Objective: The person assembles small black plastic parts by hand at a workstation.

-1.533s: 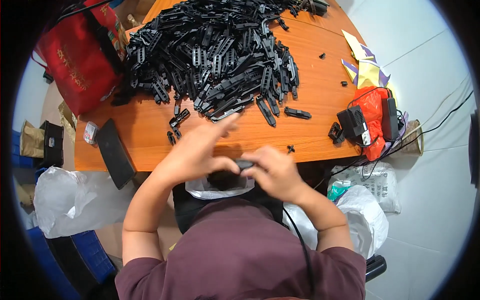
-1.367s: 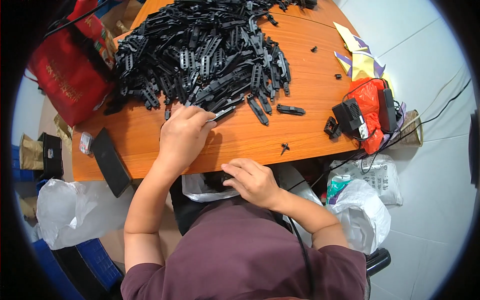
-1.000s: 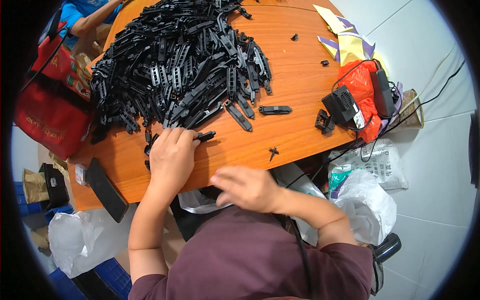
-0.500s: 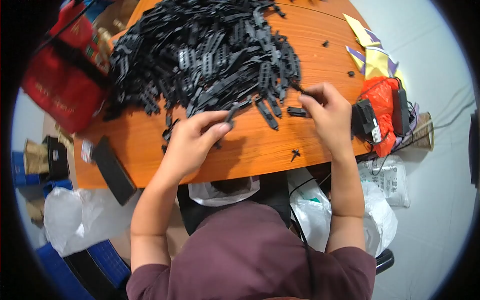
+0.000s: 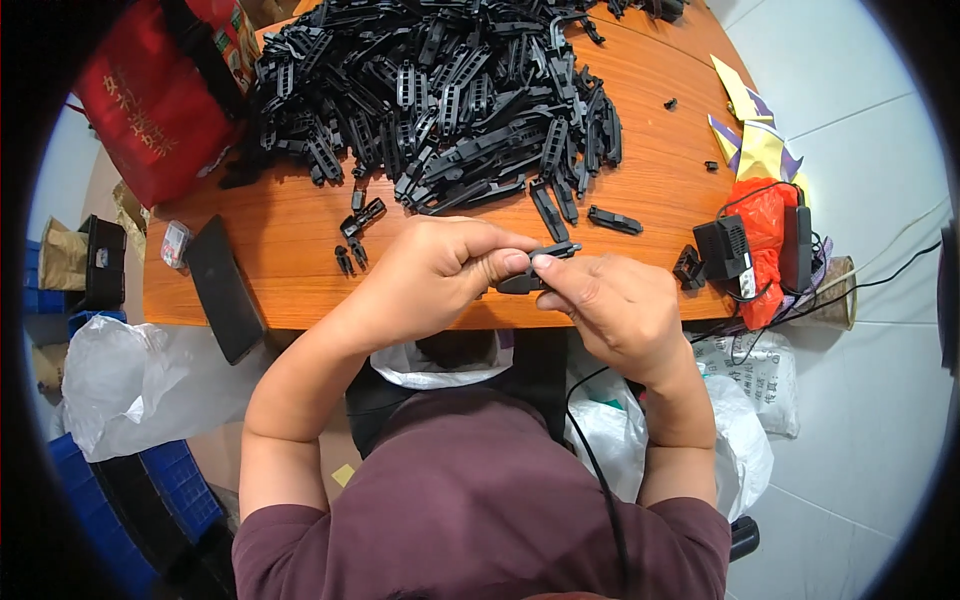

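Note:
Near the table's front edge my two hands meet around one small black plastic part. My left hand pinches its left side between thumb and fingers. From the other side my right hand presses thumb and fingertips onto it. Fingers cover much of the part, so I cannot tell whether it is one piece or two. Just beyond my hands lie loose long black plastic pieces, in front of a large pile of similar black plastic parts. A few small black clips rest left of my left hand.
A dark phone-like slab overhangs the wooden table's front left edge, near a red bag. On the right are a black adapter, orange-red plastic and cables. A white bag hangs below the edge.
My hands were apart, each pinching something dark. The right hand has come left and toward me, the left hand rightward, and they now meet on the black part. The view has shifted slightly.

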A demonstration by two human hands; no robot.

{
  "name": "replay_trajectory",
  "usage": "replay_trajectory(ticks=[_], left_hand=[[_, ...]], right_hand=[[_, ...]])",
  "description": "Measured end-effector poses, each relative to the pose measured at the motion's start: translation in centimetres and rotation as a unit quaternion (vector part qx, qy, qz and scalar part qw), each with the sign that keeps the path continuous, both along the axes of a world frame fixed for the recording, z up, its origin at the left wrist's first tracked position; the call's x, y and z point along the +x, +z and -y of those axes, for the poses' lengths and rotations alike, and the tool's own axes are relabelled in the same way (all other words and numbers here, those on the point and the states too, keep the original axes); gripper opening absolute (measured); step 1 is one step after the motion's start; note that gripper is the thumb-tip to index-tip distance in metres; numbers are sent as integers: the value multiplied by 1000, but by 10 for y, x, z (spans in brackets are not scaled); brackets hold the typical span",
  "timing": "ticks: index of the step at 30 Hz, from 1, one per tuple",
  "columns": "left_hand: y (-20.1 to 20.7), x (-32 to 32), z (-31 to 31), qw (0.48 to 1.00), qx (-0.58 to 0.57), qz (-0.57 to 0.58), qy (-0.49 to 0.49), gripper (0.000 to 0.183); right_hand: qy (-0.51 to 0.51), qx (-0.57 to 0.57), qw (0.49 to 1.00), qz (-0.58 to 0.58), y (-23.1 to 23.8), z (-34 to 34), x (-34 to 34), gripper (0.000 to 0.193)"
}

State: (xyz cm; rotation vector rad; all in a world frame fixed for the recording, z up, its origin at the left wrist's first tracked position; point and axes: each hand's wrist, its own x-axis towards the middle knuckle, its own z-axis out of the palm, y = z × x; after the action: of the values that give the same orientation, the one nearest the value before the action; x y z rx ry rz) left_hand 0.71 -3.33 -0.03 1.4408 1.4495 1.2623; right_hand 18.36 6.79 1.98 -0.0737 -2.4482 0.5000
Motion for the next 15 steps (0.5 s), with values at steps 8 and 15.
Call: replay_trajectory(ticks=[8, 15], left_hand=[[3, 3, -1, 998, 47, -43, -7, 20], [1, 4, 1, 958, 195, -208, 13, 43]], right_hand=[[-12, 54, 998, 16, -4, 2, 6, 32], [-95, 15, 995, -13, 0, 13, 4, 39]])
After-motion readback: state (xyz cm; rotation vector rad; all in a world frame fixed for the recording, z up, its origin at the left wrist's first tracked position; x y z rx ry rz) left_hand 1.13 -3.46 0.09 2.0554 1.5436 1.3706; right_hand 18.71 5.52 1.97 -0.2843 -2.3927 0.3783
